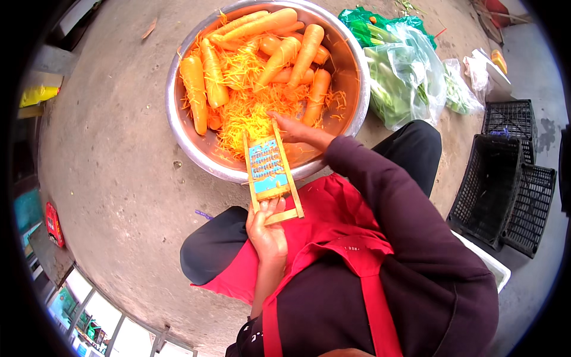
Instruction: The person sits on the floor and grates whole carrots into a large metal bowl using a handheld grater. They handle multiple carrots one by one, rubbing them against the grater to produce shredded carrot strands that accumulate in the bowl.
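Note:
My left hand (266,230) grips the near crossbar end of a wooden-framed grater (267,167) with a blue metal plate. The grater slants up over the near rim of a large metal basin (357,58), its far legs reaching inside. My right hand (289,128) is down in the basin beside the grater's far right leg. Its fingers are partly hidden, so what they hold is unclear. Around it lies a heap of shredded carrot (243,122). Several whole peeled carrots (280,62) rest on the shreds, mostly towards the far side.
Plastic bags of green vegetables (401,76) lie on the concrete floor (116,147) right of the basin. Black plastic crates (486,187) stand farther right, beside a white container (490,263). A red packet (54,224) is at far left. My bent knees flank the basin's near side.

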Available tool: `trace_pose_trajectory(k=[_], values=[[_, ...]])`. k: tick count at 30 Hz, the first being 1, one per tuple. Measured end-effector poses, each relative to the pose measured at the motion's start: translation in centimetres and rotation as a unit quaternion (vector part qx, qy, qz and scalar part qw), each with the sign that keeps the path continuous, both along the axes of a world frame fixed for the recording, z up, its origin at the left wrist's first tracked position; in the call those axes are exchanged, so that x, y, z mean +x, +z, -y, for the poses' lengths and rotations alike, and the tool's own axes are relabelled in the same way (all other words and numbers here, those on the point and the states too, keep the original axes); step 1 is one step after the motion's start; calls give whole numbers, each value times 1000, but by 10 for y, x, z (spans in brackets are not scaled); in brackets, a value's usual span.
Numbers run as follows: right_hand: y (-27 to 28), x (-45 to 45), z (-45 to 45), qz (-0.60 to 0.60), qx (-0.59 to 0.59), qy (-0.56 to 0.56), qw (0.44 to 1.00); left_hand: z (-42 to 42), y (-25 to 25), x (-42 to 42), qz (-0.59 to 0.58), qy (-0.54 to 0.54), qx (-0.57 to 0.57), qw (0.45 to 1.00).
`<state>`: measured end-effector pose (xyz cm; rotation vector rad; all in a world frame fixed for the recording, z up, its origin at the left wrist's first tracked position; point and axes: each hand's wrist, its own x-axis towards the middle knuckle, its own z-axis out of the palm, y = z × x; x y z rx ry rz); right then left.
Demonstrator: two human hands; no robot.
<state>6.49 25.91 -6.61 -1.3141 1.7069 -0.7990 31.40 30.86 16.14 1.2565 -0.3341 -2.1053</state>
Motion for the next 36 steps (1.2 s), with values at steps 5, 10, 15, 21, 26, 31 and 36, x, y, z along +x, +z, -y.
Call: trace_pose_trajectory(k=[5,10,15,21,26,31,36], values=[[63,-48,-15,-241,210,-135,938,2,15,7,47,39,-41,997],[4,-71,-16,-189,276,-368,867,14,22,-5,84,49,-123,988],[17,-64,-24,163,165,-490,840,21,33,-1,128,54,-157,978],[154,-5,-56,296,167,-300,892,39,56,5,152,92,-221,959],[105,69,-5,39,-101,-42,993,50,83,-6,189,110,-246,944],[127,63,21,-144,122,109,976,46,76,-2,171,102,-223,954],[135,-3,-15,-229,168,183,941,32,59,-3,71,31,-90,993]])
